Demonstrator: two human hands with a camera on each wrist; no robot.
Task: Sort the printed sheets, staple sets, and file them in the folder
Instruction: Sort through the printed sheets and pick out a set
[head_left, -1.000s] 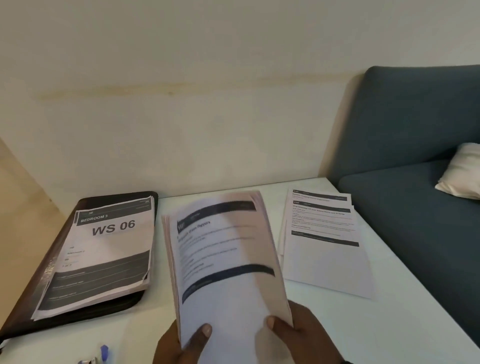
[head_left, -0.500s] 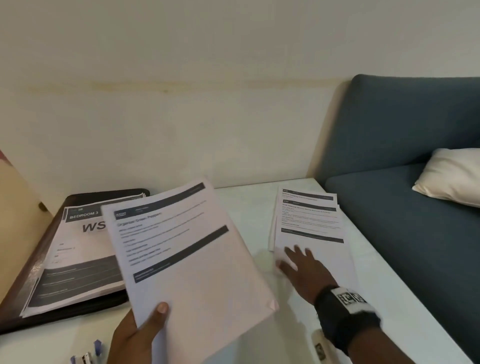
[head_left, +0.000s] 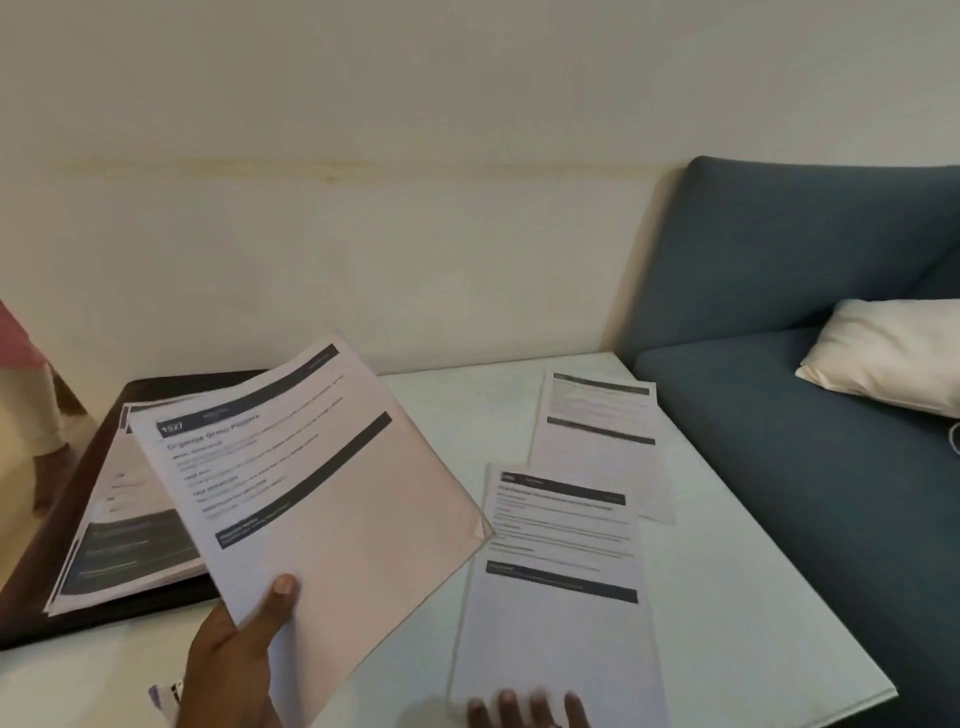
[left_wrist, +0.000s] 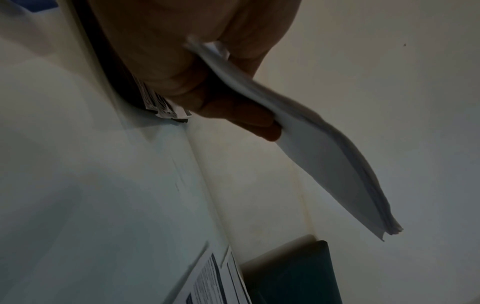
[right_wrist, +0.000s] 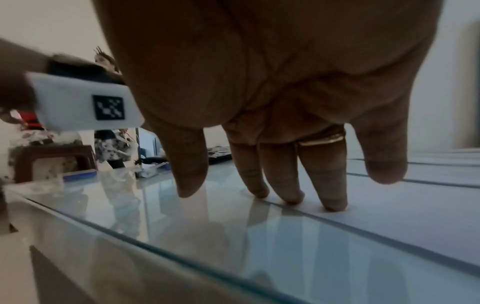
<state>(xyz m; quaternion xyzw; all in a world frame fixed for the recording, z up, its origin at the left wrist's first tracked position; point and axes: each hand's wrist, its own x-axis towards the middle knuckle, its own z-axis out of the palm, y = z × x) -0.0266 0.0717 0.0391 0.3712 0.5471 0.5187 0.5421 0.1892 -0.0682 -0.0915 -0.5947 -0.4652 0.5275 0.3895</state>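
My left hand (head_left: 236, 644) grips a thick stack of printed sheets (head_left: 311, 483) by its near corner, thumb on top, tilted above the table; the left wrist view shows the stack (left_wrist: 324, 156) edge-on between thumb and fingers (left_wrist: 249, 119). One printed sheet (head_left: 558, 582) lies flat on the white glass-topped table (head_left: 753, 597) near the front edge. My right hand (head_left: 527, 709) rests straight fingertips (right_wrist: 285, 185) on that sheet's near end. A second pile of sheets (head_left: 600, 441) lies farther back on the right.
A black folder (head_left: 78, 519) with more printed sheets (head_left: 135, 545) on it lies at the left. A dark blue sofa (head_left: 805, 312) with a cream cushion (head_left: 883, 353) borders the table's right side. The wall stands just behind. Small items (head_left: 166, 696) lie at the front left.
A second ago both hands held the stack. The right hand let go, reached to the right-hand pile, and has drawn one sheet toward the front edge. The left hand tilted the stack leftward.
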